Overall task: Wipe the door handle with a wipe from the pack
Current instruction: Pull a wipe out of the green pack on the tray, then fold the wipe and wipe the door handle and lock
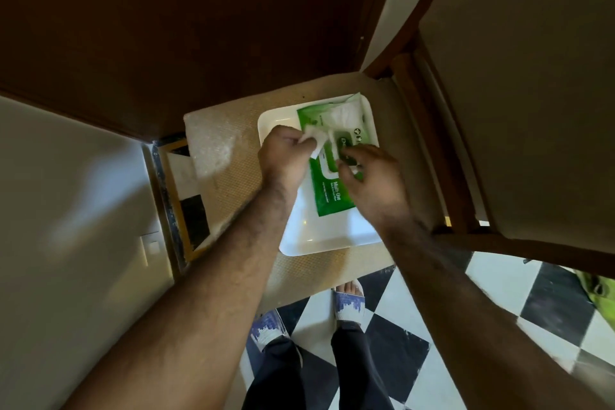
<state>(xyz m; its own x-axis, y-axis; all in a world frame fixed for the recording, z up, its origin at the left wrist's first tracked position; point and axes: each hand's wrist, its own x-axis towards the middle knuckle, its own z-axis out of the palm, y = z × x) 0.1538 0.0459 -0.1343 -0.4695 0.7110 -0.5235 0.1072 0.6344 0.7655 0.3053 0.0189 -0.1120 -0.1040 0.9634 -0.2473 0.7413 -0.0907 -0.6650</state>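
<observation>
A green pack of wipes (327, 191) lies on a white tray (319, 236) set on a chair seat. My left hand (283, 153) is closed on a white wipe (314, 140) at the pack's left edge. My right hand (369, 176) rests on the middle of the pack, fingers curled at its flap; whether it grips the flap is unclear. A bunch of white wipe material (347, 115) shows at the pack's far end. No door handle is in view.
The beige chair seat (226, 156) stands against a dark wooden door (183, 27). The chair's back (519, 93) rises on the right. A white wall (66, 210) is on the left. My feet in sandals stand on a black-and-white checkered floor (416, 343).
</observation>
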